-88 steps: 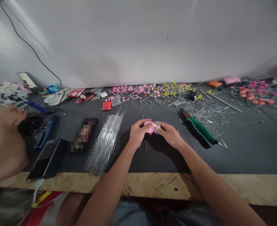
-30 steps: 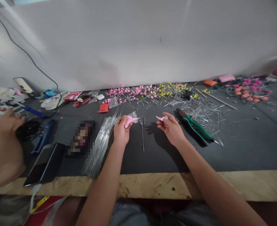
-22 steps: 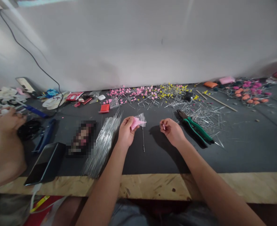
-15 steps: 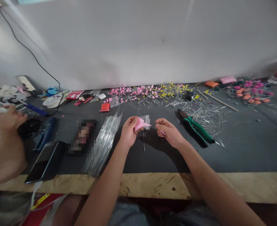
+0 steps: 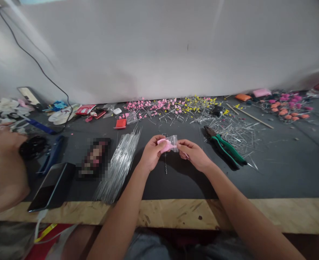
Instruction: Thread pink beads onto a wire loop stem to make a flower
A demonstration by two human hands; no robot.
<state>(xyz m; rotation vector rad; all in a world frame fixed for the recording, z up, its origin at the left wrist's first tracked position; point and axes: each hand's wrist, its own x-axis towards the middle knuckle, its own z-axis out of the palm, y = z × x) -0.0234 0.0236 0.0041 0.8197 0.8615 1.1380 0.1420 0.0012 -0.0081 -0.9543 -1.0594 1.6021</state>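
My left hand (image 5: 151, 153) is closed around a soft lump of pink clay (image 5: 163, 145) in a small clear plastic bag (image 5: 172, 139). My right hand (image 5: 192, 153) pinches at the drawn-out tip of the clay, by the bag's right edge. Another bit of pink shows under the curled fingers of that hand; its shape is mostly hidden. Below the clay, a thin wire (image 5: 165, 166) with a twisted end lies on the dark tabletop, between my hands.
Left of me are a bundle of silver wires (image 5: 118, 162), a phone (image 5: 51, 187) and a co-worker's hand (image 5: 6, 139). Green-handled pliers (image 5: 227, 148) lie right, beside loose wires (image 5: 237, 133). Pink-tipped stems (image 5: 151, 105), yellow-tipped stems (image 5: 199, 103) and a red packet (image 5: 120, 124) line the back.
My right hand has moved left and its fingertips now meet the clay's tip at the bag. My left hand has shifted slightly right and down with the clay.
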